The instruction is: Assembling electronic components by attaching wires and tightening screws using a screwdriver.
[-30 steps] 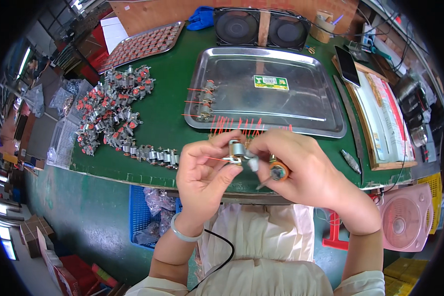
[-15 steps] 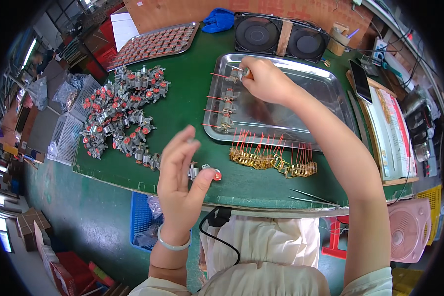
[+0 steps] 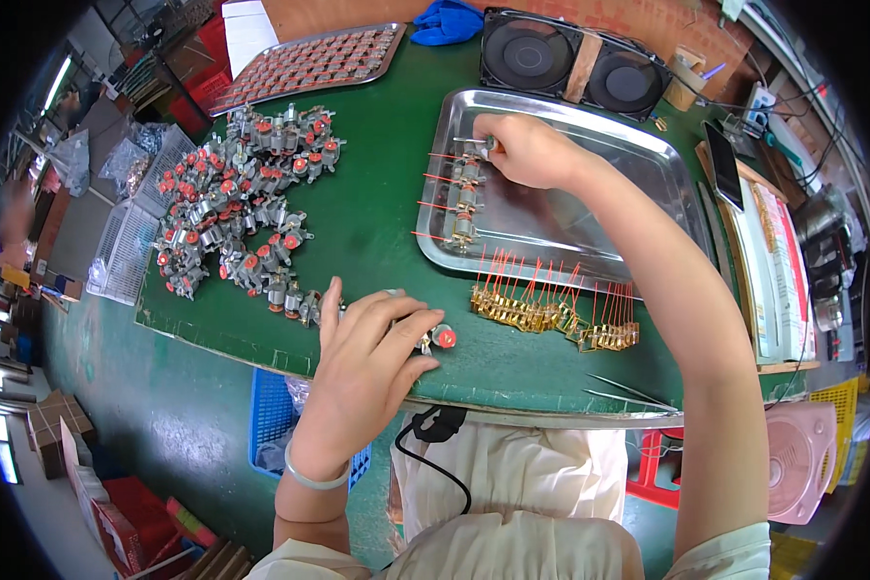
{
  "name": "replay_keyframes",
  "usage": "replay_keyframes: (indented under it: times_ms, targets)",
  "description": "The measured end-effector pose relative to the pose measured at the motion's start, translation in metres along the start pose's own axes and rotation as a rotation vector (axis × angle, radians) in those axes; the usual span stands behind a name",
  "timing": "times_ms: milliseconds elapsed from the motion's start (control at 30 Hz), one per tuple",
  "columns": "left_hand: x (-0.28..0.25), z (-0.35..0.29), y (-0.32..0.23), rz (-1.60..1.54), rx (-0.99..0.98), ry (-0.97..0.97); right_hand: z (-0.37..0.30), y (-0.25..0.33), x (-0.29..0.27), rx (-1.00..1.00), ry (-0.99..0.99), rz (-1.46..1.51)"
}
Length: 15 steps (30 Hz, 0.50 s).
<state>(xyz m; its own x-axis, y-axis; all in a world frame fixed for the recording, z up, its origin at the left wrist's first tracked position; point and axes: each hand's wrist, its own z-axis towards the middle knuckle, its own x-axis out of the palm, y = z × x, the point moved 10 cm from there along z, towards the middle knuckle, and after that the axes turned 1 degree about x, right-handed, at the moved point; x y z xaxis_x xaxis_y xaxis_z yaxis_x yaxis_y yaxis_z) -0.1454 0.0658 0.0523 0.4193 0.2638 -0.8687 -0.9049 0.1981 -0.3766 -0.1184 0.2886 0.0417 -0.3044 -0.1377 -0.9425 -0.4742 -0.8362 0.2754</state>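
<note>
Step in hand, in my judgement: seating a small motor in the row of wired motors (image 3: 467, 198) along the left side of the metal tray (image 3: 546, 232). Good practice: set it square to its neighbours, keep its red lead pointing out over the rim, and release without nudging the line.

Pose: my right hand (image 3: 527, 150) reaches forward, forearm slanting across the tray, fingers curled at the row's far end; its grip is mostly hidden, so I cannot tell what it holds. My left hand (image 3: 372, 353) arches palm-down over the desk (image 3: 377, 242), thumb and fingers parted beside a red-capped motor (image 3: 444, 336); contact is unclear.
</note>
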Motion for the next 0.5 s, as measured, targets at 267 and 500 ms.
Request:
replay_keyframes:
  times_ms: [267, 500]
  targets:
    - [0.002, 0.001, 0.002, -0.074, 0.027, -0.035, -0.029, 0.027, -0.037, -0.015, -0.132, 0.166]
    - [-0.001, -0.003, 0.008, -0.109, 0.076, -0.12, -0.103, 0.143, 0.001, -0.126, 0.235, 0.193]
